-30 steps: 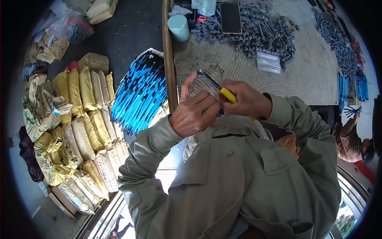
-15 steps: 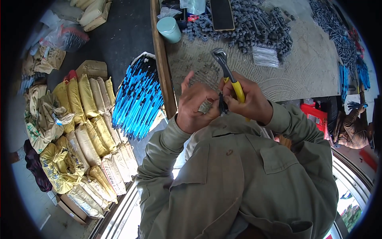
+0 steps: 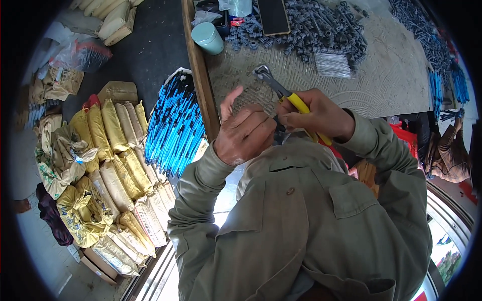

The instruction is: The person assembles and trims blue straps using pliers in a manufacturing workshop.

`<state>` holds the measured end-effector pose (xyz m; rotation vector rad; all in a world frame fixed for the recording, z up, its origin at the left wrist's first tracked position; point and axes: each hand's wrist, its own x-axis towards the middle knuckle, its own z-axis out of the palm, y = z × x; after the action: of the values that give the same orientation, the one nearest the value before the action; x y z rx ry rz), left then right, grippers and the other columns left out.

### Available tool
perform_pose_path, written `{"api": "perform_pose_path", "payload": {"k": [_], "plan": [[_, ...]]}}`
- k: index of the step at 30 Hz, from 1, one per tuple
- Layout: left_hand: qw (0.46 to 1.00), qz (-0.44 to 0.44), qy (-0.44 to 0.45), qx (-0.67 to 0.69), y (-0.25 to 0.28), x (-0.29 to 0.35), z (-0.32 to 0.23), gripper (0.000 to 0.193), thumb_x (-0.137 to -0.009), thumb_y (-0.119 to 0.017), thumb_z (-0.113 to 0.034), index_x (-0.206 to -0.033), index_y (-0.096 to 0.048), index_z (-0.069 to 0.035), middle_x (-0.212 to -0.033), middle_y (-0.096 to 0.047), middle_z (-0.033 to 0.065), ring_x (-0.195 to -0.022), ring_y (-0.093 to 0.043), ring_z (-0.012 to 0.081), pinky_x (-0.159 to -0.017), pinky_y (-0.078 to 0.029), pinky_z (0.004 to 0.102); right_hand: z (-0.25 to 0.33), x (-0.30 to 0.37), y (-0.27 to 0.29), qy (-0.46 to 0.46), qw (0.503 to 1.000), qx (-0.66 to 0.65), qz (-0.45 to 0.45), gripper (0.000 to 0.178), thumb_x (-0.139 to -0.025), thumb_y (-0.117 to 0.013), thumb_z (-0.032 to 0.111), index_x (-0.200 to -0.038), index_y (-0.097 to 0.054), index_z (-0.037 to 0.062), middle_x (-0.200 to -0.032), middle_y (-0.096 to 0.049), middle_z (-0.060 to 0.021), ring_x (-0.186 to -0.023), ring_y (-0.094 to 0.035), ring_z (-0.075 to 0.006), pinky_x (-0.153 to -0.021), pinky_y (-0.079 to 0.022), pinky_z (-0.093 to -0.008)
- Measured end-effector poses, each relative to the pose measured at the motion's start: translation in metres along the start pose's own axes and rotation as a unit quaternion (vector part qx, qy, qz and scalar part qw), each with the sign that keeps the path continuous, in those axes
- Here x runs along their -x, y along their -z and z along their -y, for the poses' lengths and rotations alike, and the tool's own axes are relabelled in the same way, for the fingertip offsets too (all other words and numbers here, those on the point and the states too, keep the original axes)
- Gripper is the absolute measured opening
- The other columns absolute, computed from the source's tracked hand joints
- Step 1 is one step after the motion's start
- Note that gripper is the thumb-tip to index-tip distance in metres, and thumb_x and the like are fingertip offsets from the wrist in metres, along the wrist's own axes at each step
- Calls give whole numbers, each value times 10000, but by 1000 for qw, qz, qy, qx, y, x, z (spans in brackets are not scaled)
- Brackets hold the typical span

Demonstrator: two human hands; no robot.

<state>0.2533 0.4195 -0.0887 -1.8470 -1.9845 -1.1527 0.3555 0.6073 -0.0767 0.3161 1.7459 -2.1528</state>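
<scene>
In my right hand [image 3: 316, 114] is a pair of pincers [image 3: 300, 103] with yellow grips and a dark metal head, which points up and to the left over the table. My left hand [image 3: 247, 131] is right beside it, its fingers curled inward and one digit sticking up. Between the two hands a small dark piece [image 3: 279, 126] barely shows; my fingers cover most of it, so its kind is unclear. Both hands are in front of my chest, just over the near side of the worktable [image 3: 386, 85].
Grey plastic fittings [image 3: 326, 32] lie piled at the back with a phone [image 3: 273, 17], a bundle of thin metal pins [image 3: 333, 65] and a pale green tin [image 3: 207, 39]. Left of the wooden edge [image 3: 200, 70] are blue rods [image 3: 175, 128] and stacked yellow packets [image 3: 113, 125].
My right hand and the pincers have tilted further left, the head lower than before. My left hand has turned, its back now facing up and hiding more of the small dark piece.
</scene>
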Motion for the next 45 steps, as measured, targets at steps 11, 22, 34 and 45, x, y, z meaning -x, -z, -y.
{"api": "perform_pose_path", "payload": {"k": [11, 22, 34, 45], "plan": [[1000, 24, -2, 18, -18, -6, 4, 194, -620, -709, -10, -778, -620, -79, -712, -585, 18, -746, -621, 174, -1000, -322, 535, -11, 2, 6, 121, 971, 199, -47, 85, -791, -582, 38, -852, -525, 17, -766, -521, 12, -703, -462, -50, -628, -410, -230], [996, 32, -81, 3, -11, -5, 16, 73, -718, -623, -94, -784, -594, -85, -623, -467, -16, -676, -562, 123, -1049, -184, 643, -3, 1, 0, 7, 995, 88, -44, 102, -839, -579, 127, -859, -538, 35, -771, -519, 16, -685, -479, -50, -591, -403, -215], [981, -5, -87, -171, -17, 7, 13, 61, -741, -609, -159, -711, -648, -122, -644, -604, 30, -721, -615, 180, -990, -164, 702, -8, -20, 9, 60, 976, 206, -27, 191, -800, -606, 211, -838, -544, 35, -704, -499, 21, -634, -455, -64, -531, -361, -251], [988, -36, -37, -144, -23, 16, 4, 121, -779, -576, -125, -840, -657, -59, -768, -619, 71, -798, -616, 220, -1052, -111, 690, -10, -24, 7, 105, 972, 204, -54, 200, -825, -623, 177, -939, -593, 15, -788, -570, 6, -697, -516, -78, -584, -410, -245]]}}
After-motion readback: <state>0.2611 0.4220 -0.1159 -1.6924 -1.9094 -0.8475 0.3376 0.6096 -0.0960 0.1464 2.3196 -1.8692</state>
